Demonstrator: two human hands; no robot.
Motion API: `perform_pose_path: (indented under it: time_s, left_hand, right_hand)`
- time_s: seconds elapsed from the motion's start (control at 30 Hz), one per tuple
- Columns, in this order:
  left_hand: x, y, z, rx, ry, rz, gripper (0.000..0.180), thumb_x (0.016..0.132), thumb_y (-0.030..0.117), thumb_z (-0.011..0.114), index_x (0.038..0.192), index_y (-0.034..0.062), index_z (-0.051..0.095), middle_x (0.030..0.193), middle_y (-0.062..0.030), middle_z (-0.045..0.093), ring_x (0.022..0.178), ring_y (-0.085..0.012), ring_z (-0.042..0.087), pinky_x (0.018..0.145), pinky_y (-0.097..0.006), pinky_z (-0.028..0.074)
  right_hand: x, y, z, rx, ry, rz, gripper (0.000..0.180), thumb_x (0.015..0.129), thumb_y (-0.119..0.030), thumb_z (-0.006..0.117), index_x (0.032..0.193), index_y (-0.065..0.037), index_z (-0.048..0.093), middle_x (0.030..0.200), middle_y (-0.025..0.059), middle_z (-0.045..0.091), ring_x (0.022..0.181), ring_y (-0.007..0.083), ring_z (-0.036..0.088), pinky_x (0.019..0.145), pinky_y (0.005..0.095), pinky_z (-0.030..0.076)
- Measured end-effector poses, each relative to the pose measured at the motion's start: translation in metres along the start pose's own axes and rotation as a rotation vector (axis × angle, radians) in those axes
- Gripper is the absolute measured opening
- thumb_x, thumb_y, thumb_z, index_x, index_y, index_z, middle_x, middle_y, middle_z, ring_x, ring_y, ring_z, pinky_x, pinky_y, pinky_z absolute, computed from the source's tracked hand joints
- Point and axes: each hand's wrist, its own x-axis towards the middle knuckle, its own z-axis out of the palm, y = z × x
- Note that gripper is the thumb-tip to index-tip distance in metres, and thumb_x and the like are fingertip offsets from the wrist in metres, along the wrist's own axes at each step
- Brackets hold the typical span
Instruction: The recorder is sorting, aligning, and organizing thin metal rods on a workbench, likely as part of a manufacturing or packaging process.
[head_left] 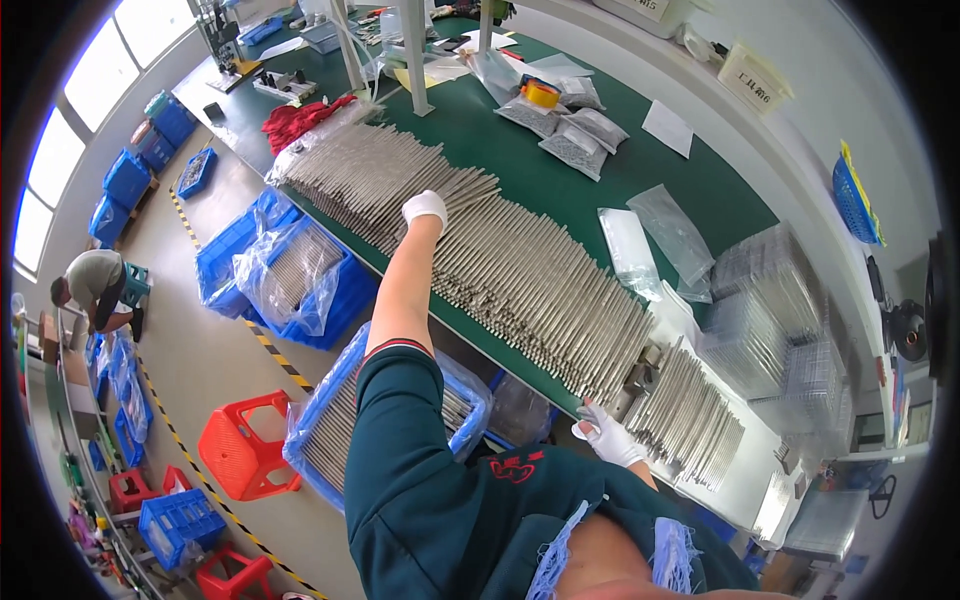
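A long bank of thin silvery metal rods [545, 285] lies piled side by side along the near edge of the green table. With my left arm stretched out, my white-gloved left hand [425, 210] is closed at the far part of the pile. Several rods by it lie askew, their ends pointing right; its fingertips are mostly hidden. My right hand [608, 438], gloved with bare fingertips, is held open at the table edge, fingers apart. It is beside the near end of the pile and a smaller group of rods [690, 415] on a white surface.
Clear plastic trays [765, 330] are stacked at the right. Bags of small grey parts [580, 140] and yellow tape [541, 93] lie on the green table [690, 170]. Blue crates [345, 290] of rods stand below its left edge, near a red stool [245, 440]. Another person [98, 285] bends far left.
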Motion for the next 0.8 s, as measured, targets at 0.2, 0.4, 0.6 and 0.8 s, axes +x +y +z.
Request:
perform_pose_path:
  time_s: [0.2,0.4,0.6,0.8]
  left_hand:
    - [-0.009,-0.009,0.003,-0.098,-0.006,-0.005,0.030,0.082,0.021,0.059,0.104,0.0046,0.069,0.111,-0.0181,0.067,0.102,-0.0316,0.065,0.085,-0.038,0.051]
    - [-0.017,-0.010,0.006,-0.219,-0.214,0.245,0.027,0.073,0.016,0.059,0.089,-0.0019,0.069,0.084,-0.0173,0.069,0.072,-0.0303,0.067,0.068,-0.040,0.053]
    - [-0.091,-0.007,0.014,-1.533,-0.536,0.147,0.009,0.076,0.010,0.062,0.076,0.0015,0.061,0.066,-0.0104,0.061,0.057,-0.0190,0.061,0.054,-0.031,0.052]
    - [-0.216,-0.007,-0.019,-1.424,-0.895,0.259,0.017,0.080,0.012,0.063,0.090,-0.0016,0.062,0.068,-0.0082,0.061,0.058,-0.0166,0.062,0.051,-0.028,0.052]
  right_hand:
    - [0.001,0.026,0.026,0.165,0.083,-0.078,0.047,0.091,-0.017,0.061,0.134,-0.005,0.047,0.112,0.0190,0.065,0.104,0.0306,0.063,0.089,0.0342,0.048]
    - [0.009,0.003,0.023,0.207,0.013,0.010,0.045,0.091,-0.016,0.060,0.133,-0.006,0.049,0.114,0.0153,0.065,0.104,0.0282,0.063,0.090,0.0326,0.048]
    - [0.079,-0.091,-0.018,-0.452,0.144,-0.432,0.065,0.077,-0.024,0.072,0.132,-0.004,0.045,0.131,0.0194,0.050,0.127,0.0358,0.044,0.109,0.0409,0.034]
    - [0.121,-0.185,-0.046,-0.667,0.275,-0.940,0.094,0.050,-0.030,0.083,0.133,-0.011,0.044,0.140,0.0158,0.038,0.131,0.0356,0.036,0.111,0.0541,0.025]
